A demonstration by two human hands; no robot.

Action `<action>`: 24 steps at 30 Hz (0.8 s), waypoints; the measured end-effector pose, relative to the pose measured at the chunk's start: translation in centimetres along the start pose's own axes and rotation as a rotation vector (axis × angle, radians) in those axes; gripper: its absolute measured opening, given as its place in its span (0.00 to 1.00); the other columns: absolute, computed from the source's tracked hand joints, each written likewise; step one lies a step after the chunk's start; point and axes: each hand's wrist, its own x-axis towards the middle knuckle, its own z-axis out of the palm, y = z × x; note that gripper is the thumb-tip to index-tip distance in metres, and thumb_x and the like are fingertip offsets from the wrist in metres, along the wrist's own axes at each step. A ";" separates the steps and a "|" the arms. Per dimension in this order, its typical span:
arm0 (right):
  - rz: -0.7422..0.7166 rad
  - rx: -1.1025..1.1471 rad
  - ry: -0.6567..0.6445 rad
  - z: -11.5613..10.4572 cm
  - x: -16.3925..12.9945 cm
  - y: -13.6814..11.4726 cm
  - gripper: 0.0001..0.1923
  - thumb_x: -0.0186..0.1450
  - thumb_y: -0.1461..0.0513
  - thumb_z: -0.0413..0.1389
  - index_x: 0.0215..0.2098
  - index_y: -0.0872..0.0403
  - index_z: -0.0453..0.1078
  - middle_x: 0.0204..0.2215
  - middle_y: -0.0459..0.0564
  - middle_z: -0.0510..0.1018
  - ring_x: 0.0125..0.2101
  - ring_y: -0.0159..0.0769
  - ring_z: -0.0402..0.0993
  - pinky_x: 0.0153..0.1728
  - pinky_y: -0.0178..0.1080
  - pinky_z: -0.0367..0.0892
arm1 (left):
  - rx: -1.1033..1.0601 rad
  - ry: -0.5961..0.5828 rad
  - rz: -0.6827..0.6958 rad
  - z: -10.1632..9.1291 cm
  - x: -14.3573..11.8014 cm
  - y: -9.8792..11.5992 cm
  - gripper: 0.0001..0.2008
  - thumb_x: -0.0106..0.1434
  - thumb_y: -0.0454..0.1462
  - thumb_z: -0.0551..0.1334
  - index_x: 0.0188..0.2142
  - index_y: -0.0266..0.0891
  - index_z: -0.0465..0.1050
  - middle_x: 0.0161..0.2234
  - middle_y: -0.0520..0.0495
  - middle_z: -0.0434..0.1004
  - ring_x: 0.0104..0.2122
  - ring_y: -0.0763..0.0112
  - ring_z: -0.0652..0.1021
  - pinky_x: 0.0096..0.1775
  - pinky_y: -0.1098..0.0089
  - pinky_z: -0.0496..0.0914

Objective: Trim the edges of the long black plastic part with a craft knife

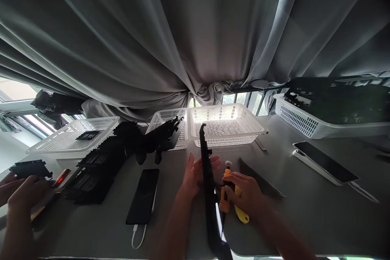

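Note:
A long, narrow black plastic part (208, 178) with a hooked upper end stands out in front of me. My left hand (192, 176) is behind it, thumb raised and fingers reaching past its right side, supporting it from below. My right hand (245, 193) is closed around an orange-handled tool (224, 201) with a small pale round end, close beside the black part. A yellow-handled cutter (241, 214) shows under the right hand; whether the fingers touch it is unclear. Right of that lies a dark, flat triangular piece (258, 178).
White baskets (230, 142) line the back. Stacked black parts (94, 178) lie left, beside a charging phone (142, 197). Another phone (327, 162) lies right, near a basket (301, 124) heaped with dark parts. At far left, another person's hands (26, 191) hold a black part (32, 168).

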 end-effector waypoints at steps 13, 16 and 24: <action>0.410 -0.023 0.293 1.1 0.1 3.2 0.22 0.75 0.44 0.56 0.54 0.50 0.76 0.47 0.55 0.86 0.46 0.50 0.84 0.46 0.51 0.79 | 0.278 -0.029 -0.172 1.1 -0.3 -1.5 0.19 0.67 0.52 0.68 0.42 0.38 0.80 0.32 0.41 0.84 0.31 0.57 0.83 0.33 0.63 0.78; 0.476 -0.016 0.394 0.7 0.1 3.7 0.24 0.73 0.42 0.57 0.54 0.50 0.77 0.45 0.55 0.85 0.42 0.49 0.84 0.42 0.48 0.78 | 0.314 -0.008 -0.120 1.2 -0.2 -1.9 0.19 0.64 0.49 0.70 0.43 0.36 0.77 0.29 0.43 0.82 0.20 0.69 0.75 0.20 0.72 0.66; 0.218 -0.150 0.553 -0.1 1.1 3.1 0.17 0.74 0.47 0.60 0.53 0.49 0.76 0.41 0.54 0.83 0.43 0.50 0.80 0.45 0.51 0.75 | 0.268 0.117 0.124 2.7 -0.4 -2.8 0.16 0.53 0.33 0.70 0.42 0.39 0.74 0.34 0.49 0.80 0.27 0.69 0.79 0.30 0.69 0.74</action>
